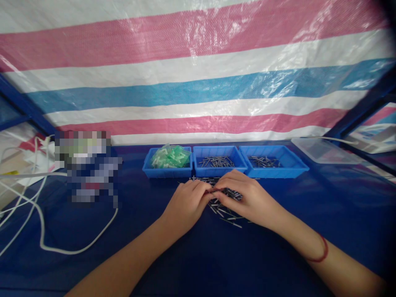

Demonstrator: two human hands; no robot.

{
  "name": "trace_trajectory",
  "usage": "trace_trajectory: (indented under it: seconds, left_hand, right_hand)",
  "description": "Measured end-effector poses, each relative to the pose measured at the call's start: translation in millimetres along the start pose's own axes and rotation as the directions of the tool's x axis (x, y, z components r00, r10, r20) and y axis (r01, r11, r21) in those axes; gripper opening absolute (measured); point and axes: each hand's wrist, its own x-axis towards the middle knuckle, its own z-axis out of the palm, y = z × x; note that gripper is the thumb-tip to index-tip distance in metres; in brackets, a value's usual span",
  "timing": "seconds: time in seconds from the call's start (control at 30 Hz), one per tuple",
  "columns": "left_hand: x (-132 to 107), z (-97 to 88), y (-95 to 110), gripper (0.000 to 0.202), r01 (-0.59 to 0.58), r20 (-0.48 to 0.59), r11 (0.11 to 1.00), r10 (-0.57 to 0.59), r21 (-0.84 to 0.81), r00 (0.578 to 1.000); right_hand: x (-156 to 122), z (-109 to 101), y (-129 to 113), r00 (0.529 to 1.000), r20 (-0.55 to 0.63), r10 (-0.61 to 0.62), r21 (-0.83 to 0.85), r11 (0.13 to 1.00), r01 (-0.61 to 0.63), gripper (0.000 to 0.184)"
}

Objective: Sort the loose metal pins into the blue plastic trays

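- your left hand (185, 202) and right hand (247, 198) meet on the table (198, 255), over a loose pile of pins (225, 212).
- just behind the pile, three trays stand side by side in a row: the left tray (167, 172) holds plastic pieces (170, 156), while the middle tray (219, 170) and the right tray (278, 171) hold pins.
- right of the row, slightly further back, lies a shallow tub (324, 150).
- a cable (62, 249) loops on the table well to your left.
- a sheet (198, 82) hangs behind everything.

Pins (227, 212): thin, short, grey metal, in a loose heap on the counter (185, 255) straight ahead of you. They lie flat, crossed at all angles. Your left hand (185, 204) and right hand (247, 198) cover most of the heap. Strays show at its near edge.
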Motion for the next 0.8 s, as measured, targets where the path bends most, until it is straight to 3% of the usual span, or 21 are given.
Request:
trace_trajectory:
  seconds: [0.3, 0.47, 0.8]
  left_hand:
    - [-2.2, 3.1, 1.7, 0.014, 0.020, -0.165, 0.975, -0.058, -0.221, 0.985]
    - [-2.1, 1.4, 6.7, 0.011, 0.075, -0.233, 0.906, -0.187, -0.417, 0.954]
    - [0.9, 8.1, 5.1, 0.014, 0.167, -0.114, 0.644, -0.370, -0.746, 0.922]
  right_hand:
    - [-1.1, 0.7, -1.6, 0.997, 0.000, 0.079, 0.057, 0.995, -0.079, 0.015]
    - [-0.7, 2.2, -3.2, 0.992, 0.048, 0.113, 0.081, 0.990, -0.117, 0.015]
    - [-0.7, 6.4, -7.1, 0.994, 0.063, 0.094, 0.183, 0.978, -0.104, 0.016]
